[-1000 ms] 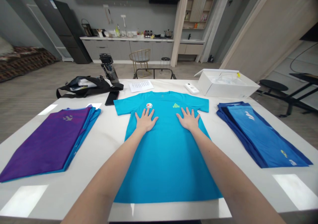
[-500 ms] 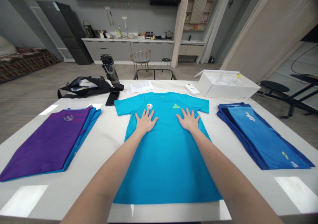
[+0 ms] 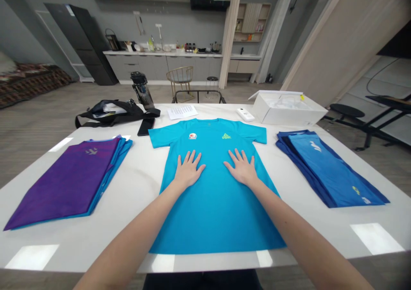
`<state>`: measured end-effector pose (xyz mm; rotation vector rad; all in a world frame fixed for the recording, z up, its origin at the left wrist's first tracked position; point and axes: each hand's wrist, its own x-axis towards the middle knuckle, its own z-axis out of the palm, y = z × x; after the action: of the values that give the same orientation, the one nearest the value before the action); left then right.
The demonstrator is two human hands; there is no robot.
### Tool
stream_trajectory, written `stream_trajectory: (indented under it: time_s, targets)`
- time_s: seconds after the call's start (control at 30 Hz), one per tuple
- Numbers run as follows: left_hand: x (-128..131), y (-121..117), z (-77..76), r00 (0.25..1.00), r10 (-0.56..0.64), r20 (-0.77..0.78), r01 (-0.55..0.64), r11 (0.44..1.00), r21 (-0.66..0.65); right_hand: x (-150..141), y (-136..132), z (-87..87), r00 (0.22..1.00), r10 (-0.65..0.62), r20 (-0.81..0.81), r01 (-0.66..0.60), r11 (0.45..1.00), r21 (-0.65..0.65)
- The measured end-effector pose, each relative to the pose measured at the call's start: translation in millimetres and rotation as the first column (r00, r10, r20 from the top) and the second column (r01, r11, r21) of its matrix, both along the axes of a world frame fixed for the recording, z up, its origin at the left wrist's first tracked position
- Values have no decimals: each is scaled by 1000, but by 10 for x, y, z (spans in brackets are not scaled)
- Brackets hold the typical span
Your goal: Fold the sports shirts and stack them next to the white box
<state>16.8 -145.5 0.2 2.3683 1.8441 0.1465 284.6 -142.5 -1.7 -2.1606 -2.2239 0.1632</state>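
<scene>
A turquoise short-sleeved T-shirt (image 3: 215, 213) lies spread flat on the white table, its collar at the far side and its hem close to the near edge. My left hand (image 3: 189, 170) rests on the shirt's left half with fingers spread, below a small round red-and-white badge. On the right half, my right hand (image 3: 242, 168) presses palm down, fingers apart, below a green logo. Neither hand grips the cloth. Folded purple and blue shirts (image 3: 64, 180) are stacked to the left. To the right lies a pile of folded blue garments (image 3: 330, 170).
Behind the shirt lie a phone (image 3: 145, 127), a printed sheet (image 3: 182, 112) and a small white device (image 3: 245, 115). A black bag (image 3: 112, 112) and a dark bottle (image 3: 142, 91) stand back left. A white box (image 3: 287, 110) sits back right on the table (image 3: 138, 178).
Both hands have slid down the shirt toward me, from just under the chest logos to lower on the front, fingers still spread. The camera view has shifted slightly.
</scene>
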Motion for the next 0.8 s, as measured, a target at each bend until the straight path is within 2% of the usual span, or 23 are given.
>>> stream_trajectory:
  time_s: [0.27,0.47,0.6,0.8]
  targets:
    - [-122,-880,56,997,-68,-22,69,997,40,83,-1021,37,1000,-6,16,6,1000,21]
    - [-180,-1534,82,999,-29,-39,30,999,34,222,-1700,27,1000,11,12,-11,1000,21]
    - [-174,-1865,116,997,-51,-60,55,996,63,254,-1961,130,1000,24,14,-24,999,24]
    - [-171,-2163,213,992,-91,-87,98,992,76,248,-2114,276,997,52,61,-55,997,57]
